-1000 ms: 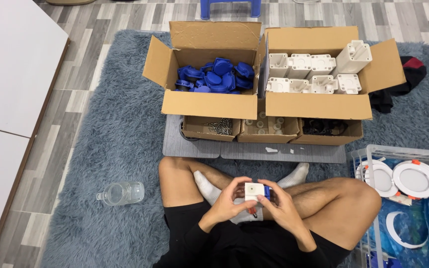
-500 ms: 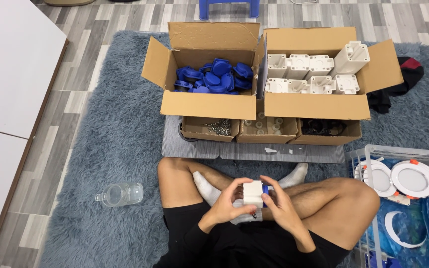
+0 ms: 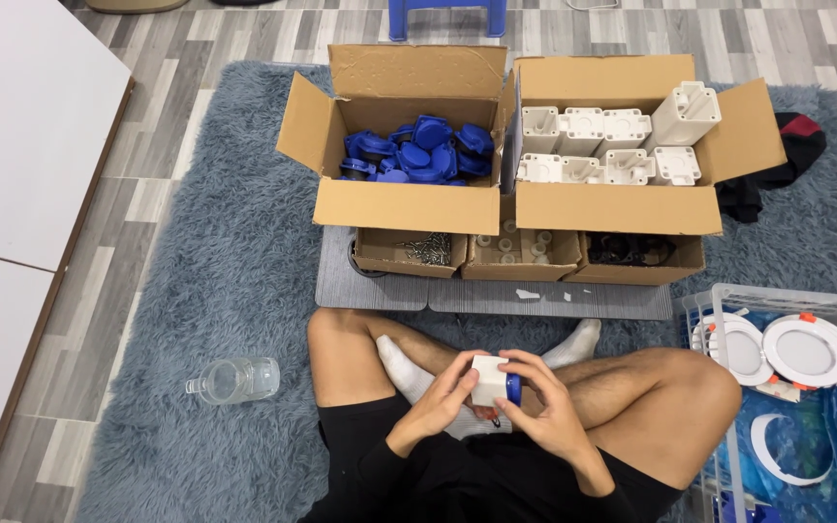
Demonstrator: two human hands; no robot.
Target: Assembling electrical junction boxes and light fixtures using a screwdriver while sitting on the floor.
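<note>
Both hands, left hand (image 3: 438, 402) and right hand (image 3: 546, 407), clamped on white block (image 3: 489, 380), blue-grey shag rug (image 3: 234, 261), grey plank floor (image 3: 147, 58)

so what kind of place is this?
Likely a home room used for piecework assembly: the person sits on a grey rug over plank flooring, facing a box of blue caps and a box of white housings.

The person wears black shorts (image 3: 380, 455) and a black top (image 3: 496, 489), the dark cloth running from the lap to the bottom edge of the head view. The legs are bare below the shorts, and the feet are in plain white socks (image 3: 401, 366), one near each knee. Both hands, the left hand (image 3: 443, 402) and the right hand (image 3: 546, 407), are bare, with no gloves, and the forearms are uncovered.
</note>
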